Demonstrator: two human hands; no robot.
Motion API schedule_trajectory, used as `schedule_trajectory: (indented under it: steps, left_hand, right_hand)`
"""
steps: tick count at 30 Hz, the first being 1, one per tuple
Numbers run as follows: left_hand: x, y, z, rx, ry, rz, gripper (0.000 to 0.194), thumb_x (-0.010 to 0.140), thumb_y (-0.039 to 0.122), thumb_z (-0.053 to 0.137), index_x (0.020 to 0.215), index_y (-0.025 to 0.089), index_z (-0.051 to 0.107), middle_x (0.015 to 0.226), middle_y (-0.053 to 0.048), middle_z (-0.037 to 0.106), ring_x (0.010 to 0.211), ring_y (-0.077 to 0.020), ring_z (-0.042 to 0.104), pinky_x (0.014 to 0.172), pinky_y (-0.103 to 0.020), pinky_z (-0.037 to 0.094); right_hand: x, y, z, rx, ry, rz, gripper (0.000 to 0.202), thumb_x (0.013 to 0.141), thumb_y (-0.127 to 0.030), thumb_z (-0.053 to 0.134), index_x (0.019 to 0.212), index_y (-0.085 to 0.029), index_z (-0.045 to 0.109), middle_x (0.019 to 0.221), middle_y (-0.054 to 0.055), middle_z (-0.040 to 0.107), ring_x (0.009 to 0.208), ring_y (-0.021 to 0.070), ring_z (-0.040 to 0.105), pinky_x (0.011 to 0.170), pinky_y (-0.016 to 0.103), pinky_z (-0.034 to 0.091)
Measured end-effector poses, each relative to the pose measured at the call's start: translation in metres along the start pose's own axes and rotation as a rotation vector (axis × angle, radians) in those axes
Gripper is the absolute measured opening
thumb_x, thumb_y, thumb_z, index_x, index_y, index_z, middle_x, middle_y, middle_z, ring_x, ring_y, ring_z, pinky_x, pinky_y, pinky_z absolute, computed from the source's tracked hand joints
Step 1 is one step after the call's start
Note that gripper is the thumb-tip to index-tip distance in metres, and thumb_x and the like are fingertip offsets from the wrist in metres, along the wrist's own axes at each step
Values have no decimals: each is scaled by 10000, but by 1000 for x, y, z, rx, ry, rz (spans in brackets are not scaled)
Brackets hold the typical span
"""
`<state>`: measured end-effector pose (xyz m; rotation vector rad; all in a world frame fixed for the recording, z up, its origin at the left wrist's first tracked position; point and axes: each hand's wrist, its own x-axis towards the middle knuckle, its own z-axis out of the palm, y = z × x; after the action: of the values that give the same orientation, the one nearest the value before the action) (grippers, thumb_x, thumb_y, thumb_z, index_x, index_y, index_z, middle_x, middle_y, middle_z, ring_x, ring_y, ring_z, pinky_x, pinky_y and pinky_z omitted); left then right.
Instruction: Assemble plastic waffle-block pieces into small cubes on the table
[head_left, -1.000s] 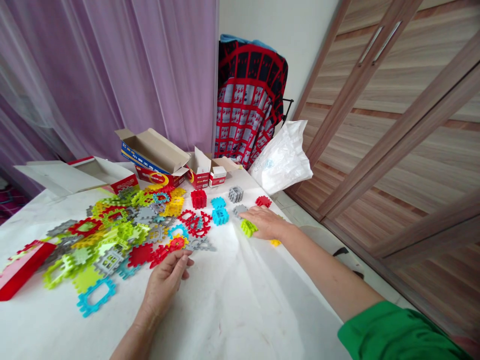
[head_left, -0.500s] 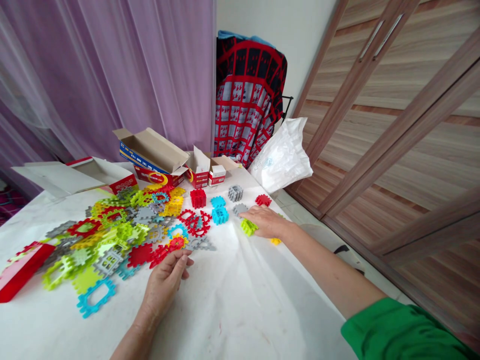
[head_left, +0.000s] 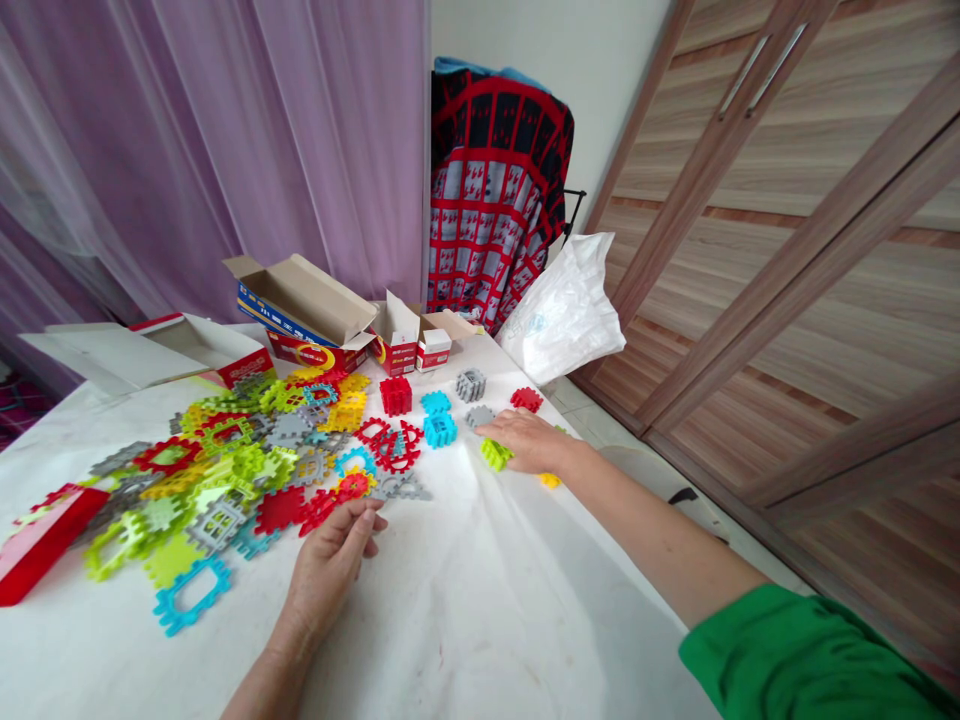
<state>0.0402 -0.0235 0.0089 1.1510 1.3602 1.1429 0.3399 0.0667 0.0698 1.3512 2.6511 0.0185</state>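
Observation:
My right hand (head_left: 525,440) reaches over a lime-green stack of pieces (head_left: 496,454), with its fingertips beside a grey piece (head_left: 480,416); its underside is hidden. My left hand (head_left: 341,545) rests near the front of the pile, fingers curled and thumb against the index finger, close to grey pieces (head_left: 401,486); whether anything small is in it is hidden. A heap of colourful toothed plastic pieces (head_left: 225,460) spreads to the left. Small stacks stand in the middle: red (head_left: 395,397), blue (head_left: 440,430) and grey (head_left: 471,385). A red piece (head_left: 526,399) lies beyond my right hand.
Open cardboard boxes (head_left: 307,300) line the table's back edge. A red box (head_left: 45,540) lies at the left. At the table's back right corner is a white plastic bag (head_left: 562,315). Some yellow pieces (head_left: 550,480) sit beside my right wrist, near the right edge.

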Motion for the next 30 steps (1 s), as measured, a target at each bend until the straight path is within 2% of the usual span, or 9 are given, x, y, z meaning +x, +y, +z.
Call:
schedule_trajectory:
  steps: [5, 8, 10, 13, 16, 18, 21, 26, 30]
  left_hand:
    - [-1, 2, 1, -3, -5, -8, 549, 601, 673, 657, 853, 186, 657, 690, -17, 661, 479, -106, 509, 357, -189, 315]
    - [-1, 1, 1, 6, -9, -1, 531, 617, 661, 652, 855, 187, 657, 690, -18, 661, 487, -110, 521, 356, -189, 323]
    - [0, 0, 1, 7, -11, 8, 516, 625, 653, 652, 852, 190, 661, 686, -17, 661, 487, -111, 523, 355, -188, 328]
    - [0, -1, 0, 5, -12, 9, 517, 624, 653, 654, 853, 190, 665, 685, -16, 663, 482, -108, 521, 354, -185, 330]
    - [0, 0, 1, 0, -12, 10, 523, 624, 658, 652, 853, 188, 663, 690, -16, 665, 482, -106, 523, 352, -183, 331]
    - [0, 1, 1, -15, -1, 0, 543, 604, 671, 659, 845, 184, 661, 681, -15, 661, 474, -103, 516, 345, -181, 323]
    - [0, 1, 2, -42, 19, -20, 570, 570, 688, 674, 830, 180, 659, 663, -9, 652, 464, -99, 501, 339, -180, 312]
    - [2, -2, 1, -60, 33, 4, 575, 588, 706, 660, 825, 182, 657, 673, -3, 643, 464, -96, 490, 342, -183, 318]
    - [2, -6, 1, -56, 46, 49, 567, 645, 730, 600, 783, 181, 645, 629, 9, 604, 461, -99, 491, 345, -185, 320]
  right_hand:
    - [-6, 0, -8, 45, 16, 23, 626, 721, -132, 618, 1332, -222, 512, 1199, 98, 618, 1103, 240, 517, 968, 360, 348]
    - [-18, 1, -15, 103, 112, 159, 624, 723, -183, 629, 1334, -229, 509, 1283, 86, 589, 1154, 251, 512, 971, 363, 364]
    - [-28, -2, -13, 161, 249, 318, 540, 763, -229, 603, 1299, -211, 540, 1274, 88, 603, 1143, 249, 535, 964, 363, 384]
    - [-40, -16, 6, 300, 536, 609, 337, 860, -286, 481, 1145, -190, 632, 1097, 82, 692, 1014, 220, 607, 894, 336, 437]
    - [-44, -40, 36, 456, 796, 854, 343, 892, -350, 396, 998, -185, 676, 981, 88, 721, 899, 211, 641, 817, 314, 469]
    - [-43, -60, 55, 555, 885, 914, 359, 878, -381, 395, 953, -179, 682, 940, 93, 728, 837, 207, 651, 776, 295, 476]
    - [-36, -94, 71, 681, 864, 846, 358, 875, -373, 379, 915, -189, 684, 823, 68, 728, 737, 184, 651, 719, 253, 475]
    - [-14, -149, 69, 609, 545, 523, 278, 883, -326, 423, 889, -250, 690, 729, 8, 717, 679, 144, 647, 640, 197, 415]
    - [3, -162, 59, 527, 465, 457, 282, 899, -340, 422, 850, -253, 685, 750, 8, 729, 709, 148, 655, 631, 203, 385]
